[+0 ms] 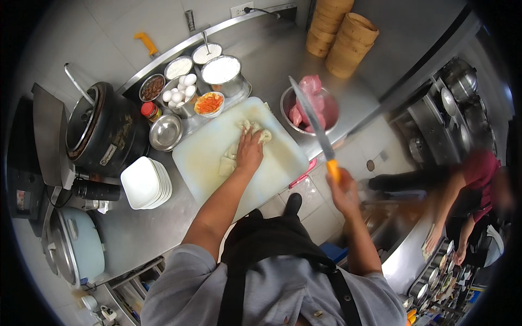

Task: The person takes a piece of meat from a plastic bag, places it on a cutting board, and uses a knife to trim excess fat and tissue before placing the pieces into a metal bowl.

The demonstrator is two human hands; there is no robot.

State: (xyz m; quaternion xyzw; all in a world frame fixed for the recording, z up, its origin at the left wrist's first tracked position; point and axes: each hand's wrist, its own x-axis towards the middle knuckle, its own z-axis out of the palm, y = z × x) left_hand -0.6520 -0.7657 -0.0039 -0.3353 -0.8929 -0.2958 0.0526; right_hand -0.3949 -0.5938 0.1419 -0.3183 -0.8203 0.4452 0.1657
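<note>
My left hand [249, 151] lies palm down over pale, soft food pieces [264, 137] on a white plastic cutting board [281, 163]. Its fingertips press into the upper pieces and hide part of them. Another flat pale piece [226, 166] lies beside the wrist. Off the board's right side, my right hand [343, 191] grips the yellow handle of a long kitchen knife [315, 120]. The raised blade points up and away, crossing in front of a steel bowl [286, 127] that holds raw pink meat [310, 85].
Steel bowls hold white eggs [177, 97] and white powder [221, 70]; shredded orange vegetable [209, 103] fills a small bowl. Stacked white dishes [142, 183], a large black cooker [108, 126] and bamboo steamers [350, 45] stand around the board. A co-worker [481, 183] wipes a counter at right.
</note>
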